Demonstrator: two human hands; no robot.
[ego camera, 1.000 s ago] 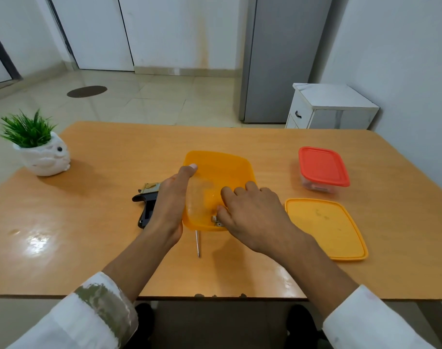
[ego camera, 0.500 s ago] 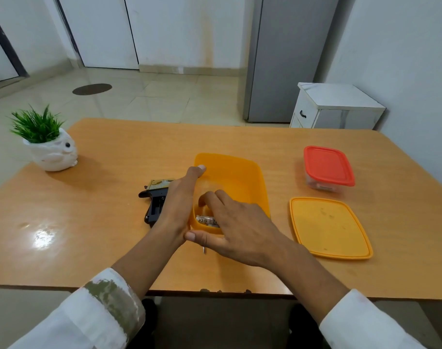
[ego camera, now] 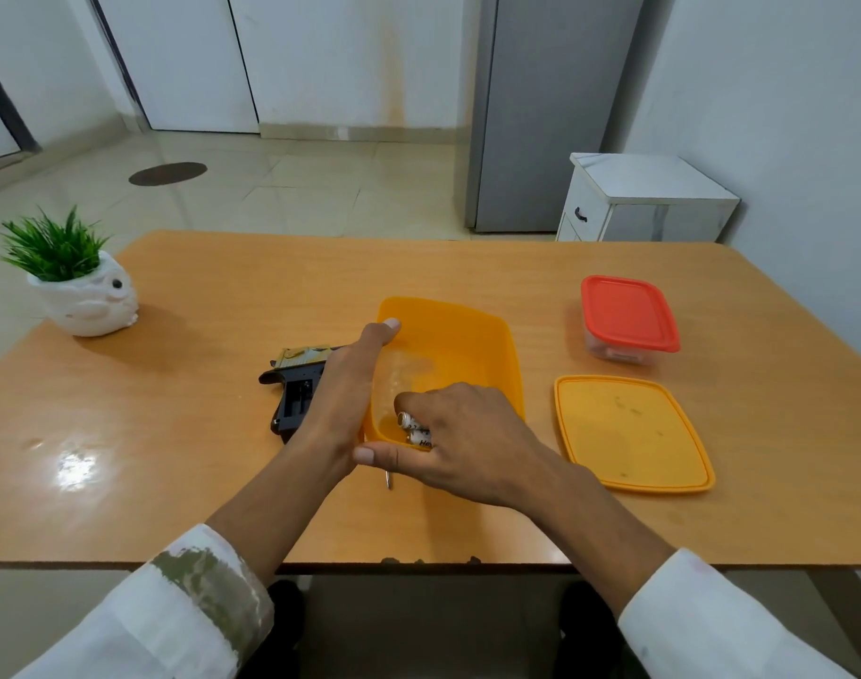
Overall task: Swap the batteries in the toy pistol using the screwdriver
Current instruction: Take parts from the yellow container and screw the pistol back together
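Note:
An open orange container (ego camera: 487, 345) sits mid-table. My left hand (ego camera: 342, 389) lies flat against its left wall, fingers straight, one fingertip on the rim. My right hand (ego camera: 460, 441) reaches into the container's near end, fingers curled over two white batteries (ego camera: 415, 427), thumb stretched out along the near corner. The black toy pistol (ego camera: 295, 392) with a gold top lies on the table just left of my left hand, partly hidden by it. Only the metal tip of the screwdriver (ego camera: 389, 480) shows, under my right hand.
The orange lid (ego camera: 631, 433) lies flat to the right of the container. A closed box with a red lid (ego camera: 627, 316) stands behind it. A white plant pot (ego camera: 82, 298) sits far left. The table's near edge (ego camera: 418, 563) is close to my forearms.
My right hand moved from the container's near rim into the container and curled over the batteries. My left hand stayed against the left wall.

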